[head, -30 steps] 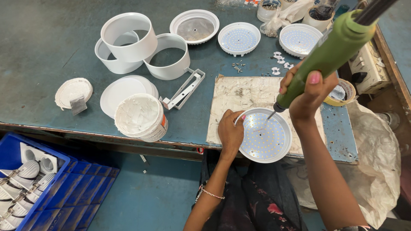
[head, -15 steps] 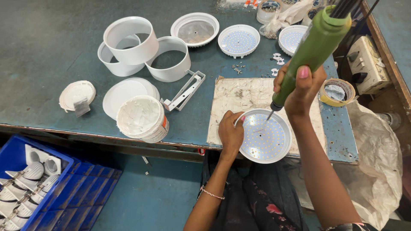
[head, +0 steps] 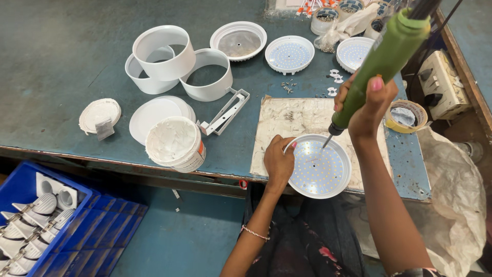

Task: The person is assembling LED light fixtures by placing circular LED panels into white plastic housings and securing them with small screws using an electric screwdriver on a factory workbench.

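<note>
- Green plastic covers the body of the electric screwdriver (head: 382, 64), which the right hand (head: 369, 102) grips with fingers wrapped fully around its lower end; the tool leans up and to the right, and its bit points down onto the LED disc below.
- White round lamp housing (head: 320, 166) with a dotted LED board inside lies on a stained white work mat (head: 287, 123) at the near edge of the blue-green table (head: 61, 66).
- The left hand (head: 279, 161) rests on the housing's left rim, fingers curled over the edge and holding it steady, thumb side toward the mat.
- A roll of yellowish tape (head: 406, 115) sits just right of the right hand.
- Farther back lie two more LED housings (head: 289, 54), an empty reflector dish (head: 238, 40) and three white cylinder rings (head: 164, 51).
- A white tub of paste (head: 174, 143) stands near the table's front edge, beside a metal bracket (head: 225, 113).
- Small loose screws (head: 287, 87) are scattered behind the mat.
- Below the table to the left, a blue crate (head: 31, 205) holds white fittings.
</note>
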